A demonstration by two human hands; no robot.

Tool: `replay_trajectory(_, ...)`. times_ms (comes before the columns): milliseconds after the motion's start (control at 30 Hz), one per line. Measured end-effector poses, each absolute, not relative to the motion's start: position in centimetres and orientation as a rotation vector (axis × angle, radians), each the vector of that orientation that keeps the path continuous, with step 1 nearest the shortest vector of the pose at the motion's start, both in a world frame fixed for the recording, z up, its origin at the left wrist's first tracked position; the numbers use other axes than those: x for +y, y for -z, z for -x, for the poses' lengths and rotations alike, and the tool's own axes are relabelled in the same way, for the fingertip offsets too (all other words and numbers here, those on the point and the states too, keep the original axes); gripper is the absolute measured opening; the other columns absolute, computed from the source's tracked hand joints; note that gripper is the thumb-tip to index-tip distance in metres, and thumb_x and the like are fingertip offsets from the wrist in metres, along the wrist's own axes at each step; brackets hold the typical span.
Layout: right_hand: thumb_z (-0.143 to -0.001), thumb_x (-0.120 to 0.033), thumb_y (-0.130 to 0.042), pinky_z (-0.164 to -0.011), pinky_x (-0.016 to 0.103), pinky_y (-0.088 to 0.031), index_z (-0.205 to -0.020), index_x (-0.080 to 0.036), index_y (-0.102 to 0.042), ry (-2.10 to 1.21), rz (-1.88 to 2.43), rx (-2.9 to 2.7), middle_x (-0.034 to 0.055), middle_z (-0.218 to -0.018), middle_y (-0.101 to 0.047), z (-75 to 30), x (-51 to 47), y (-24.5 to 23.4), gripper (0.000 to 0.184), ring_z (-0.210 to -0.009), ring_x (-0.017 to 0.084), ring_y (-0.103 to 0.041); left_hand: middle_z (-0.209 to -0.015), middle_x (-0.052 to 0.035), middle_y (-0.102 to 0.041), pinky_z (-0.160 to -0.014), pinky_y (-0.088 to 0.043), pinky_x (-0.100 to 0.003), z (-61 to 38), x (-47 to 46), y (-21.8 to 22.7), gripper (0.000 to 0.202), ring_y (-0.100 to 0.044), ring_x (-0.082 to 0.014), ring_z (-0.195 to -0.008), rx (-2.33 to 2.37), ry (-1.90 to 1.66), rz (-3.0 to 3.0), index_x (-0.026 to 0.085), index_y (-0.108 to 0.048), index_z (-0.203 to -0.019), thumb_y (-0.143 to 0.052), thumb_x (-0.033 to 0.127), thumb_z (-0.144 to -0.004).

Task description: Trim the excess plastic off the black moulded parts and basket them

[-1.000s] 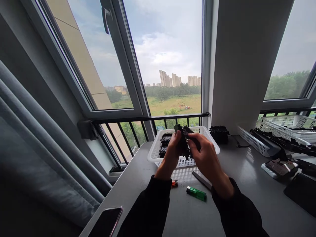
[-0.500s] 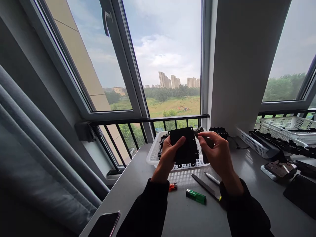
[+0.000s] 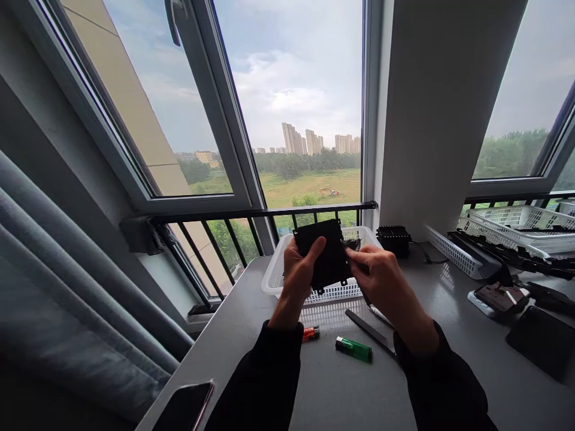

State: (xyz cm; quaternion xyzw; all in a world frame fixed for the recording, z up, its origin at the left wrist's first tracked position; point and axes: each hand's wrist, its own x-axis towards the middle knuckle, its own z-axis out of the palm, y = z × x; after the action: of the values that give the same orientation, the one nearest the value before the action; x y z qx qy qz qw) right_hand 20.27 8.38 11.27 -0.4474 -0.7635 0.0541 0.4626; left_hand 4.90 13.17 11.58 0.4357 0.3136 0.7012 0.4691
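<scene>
My left hand [image 3: 297, 270] grips a flat black plastic part [image 3: 330, 263] by its left side, with the thumb across its face. Small tabs stick out along the part's edges. Against its right edge, my right hand [image 3: 381, 276] is closed in a pinch; the dark thing at its fingers is too shaded to make out. Behind and below the part stands a white plastic basket [image 3: 272, 280] with dark pieces in it. Nearer me on the table lie a green lighter [image 3: 354, 349], an orange lighter [image 3: 311, 333], and a flat grey file [image 3: 366, 328].
A phone [image 3: 183, 407] lies at the table's front left edge. To the right are a black finned block [image 3: 393, 239], more white baskets [image 3: 458, 251], long black strips and a dark flat panel [image 3: 536, 342]. The window railing [image 3: 215, 218] runs behind the table.
My right hand has moved down and left, bringing its fingertips onto the part's right edge. The part has tilted a little in my left hand. The whole view has shifted slightly.
</scene>
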Motion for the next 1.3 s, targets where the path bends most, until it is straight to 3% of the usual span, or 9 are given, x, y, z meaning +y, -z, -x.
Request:
replay_trajectory(167,-0.086,-0.022,-0.059,-0.077,0.034,-0.054,-0.09,-0.023,-0.078,-0.236,1.228,-1.897,0.0065,-0.088,-0.075,-21.6,7.9,-10.9,0.019,-0.088,0.024,-0.069,-0.07,-0.0006,-0.071,-0.065,-0.059,-0.032,-4.1,13.5,-11.9,0.043,-0.071,-0.0214,-0.067,0.803,-1.709,-1.027,0.016,-0.064,-0.089,-0.086,0.036,-0.057)
replay_trajectory(333,-0.092,-0.028,-0.052,-0.088,0.038,-0.052,-0.12,-0.02,-0.068,-0.03,1.173,-1.516,0.009,-0.109,-0.072,-22.1,8.0,-12.0,0.032,-0.1,0.025,-0.067,-0.078,-0.0046,-0.074,-0.069,-0.058,-0.032,-4.8,13.4,-11.4,0.044,-0.071,-0.0234,-0.078,0.8,-1.557,-1.139,0.015,-0.066,-0.091,-0.086,0.034,-0.058)
replay_trajectory(600,-0.093,-0.022,-0.052,-0.081,0.031,-0.053,-0.119,-0.019,-0.069,-0.03,1.058,-1.561,0.0082,-0.101,-0.066,-20.9,9.6,-11.3,0.031,-0.088,0.019,-0.065,-0.079,-0.006,-0.073,-0.074,-0.056,-0.032,-5.9,12.5,-11.3,0.046,-0.071,-0.0249,-0.082,0.762,-1.403,-1.188,0.014,-0.067,-0.097,-0.083,0.04,-0.062)
replay_trajectory(700,-0.093,-0.018,-0.052,-0.081,0.029,-0.052,-0.114,-0.021,-0.071,-0.107,0.982,-1.64,0.0069,-0.103,-0.066,-20.4,9.6,-11.2,0.029,-0.089,0.017,-0.065,-0.078,-0.0049,-0.073,-0.07,-0.056,-0.029,-6.0,12.7,-11.1,0.044,-0.071,-0.0228,-0.077,0.749,-1.439,-1.152,0.015,-0.067,-0.094,-0.083,0.039,-0.061)
replay_trajectory(900,-0.088,-0.008,-0.053,-0.067,0.024,-0.051,-0.103,-0.025,-0.076,-0.286,0.992,-1.98,0.0029,-0.093,-0.07,-19.3,7.7,-11.4,0.032,-0.075,0.014,-0.065,-0.069,-0.001,-0.071,-0.053,-0.053,-0.024,-5.0,14.0,-11.2,0.04,-0.066,-0.0153,-0.055,0.698,-1.676,-0.947,0.015,-0.063,-0.088,-0.081,0.041,-0.063)
replay_trajectory(1000,-0.084,-0.004,-0.055,-0.067,0.025,-0.05,-0.097,-0.024,-0.078,-0.325,1.07,-2.109,0.003,-0.089,-0.072,-19.4,6.7,-11.8,0.033,-0.075,0.015,-0.066,-0.068,-0.001,-0.071,-0.056,-0.055,-0.026,-4.1,14.1,-11.6,0.04,-0.068,-0.0166,-0.056,0.72,-1.714,-0.892,0.015,-0.063,-0.089,-0.081,0.04,-0.063)
replay_trajectory(1133,-0.086,-0.01,-0.059,-0.07,0.025,-0.051,-0.101,-0.024,-0.076,-0.427,0.964,-2.126,0.0027,-0.089,-0.073,-20.6,6.0,-12.6,0.027,-0.078,0.015,-0.067,-0.068,-0.001,-0.071,-0.065,-0.059,-0.03,-3.8,14.0,-11.9,0.039,-0.071,-0.02,-0.066,0.733,-1.757,-0.855,0.016,-0.063,-0.087,-0.082,0.04,-0.064)
replay_trajectory(1300,-0.089,-0.017,-0.059,-0.072,0.026,-0.051,-0.106,-0.023,-0.074,-0.323,0.866,-1.865,0.0031,-0.093,-0.071,-21.3,6.3,-13.2,0.023,-0.08,0.014,-0.066,-0.07,-0.0008,-0.071,-0.061,-0.057,-0.028,-4.9,13.6,-11.6,0.043,-0.069,-0.0177,-0.059,0.722,-1.66,-0.976,0.016,-0.065,-0.091,-0.083,0.041,-0.062)
